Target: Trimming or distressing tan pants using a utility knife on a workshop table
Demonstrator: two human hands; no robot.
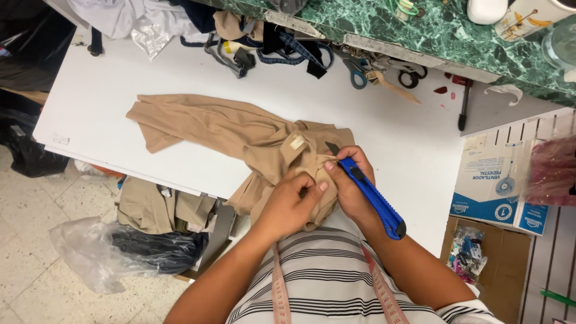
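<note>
While left hand (292, 201) pinches soft tan cloth (240, 135), right hand (351, 180) grips blue knife (372, 198)

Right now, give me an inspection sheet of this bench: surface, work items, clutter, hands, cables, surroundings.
Surface: white table, part covered by cloth.
Work items: tan garment spread on the table; blue utility knife, blade out, at the cloth.
Clutter: scissors, straps and a pen along the far edge.
Hands: left hand pinches the garment; right hand grips the knife.
Cables: nothing seen.
Surroundings: green marble counter, cardboard box, plastic bag on the floor.
</note>
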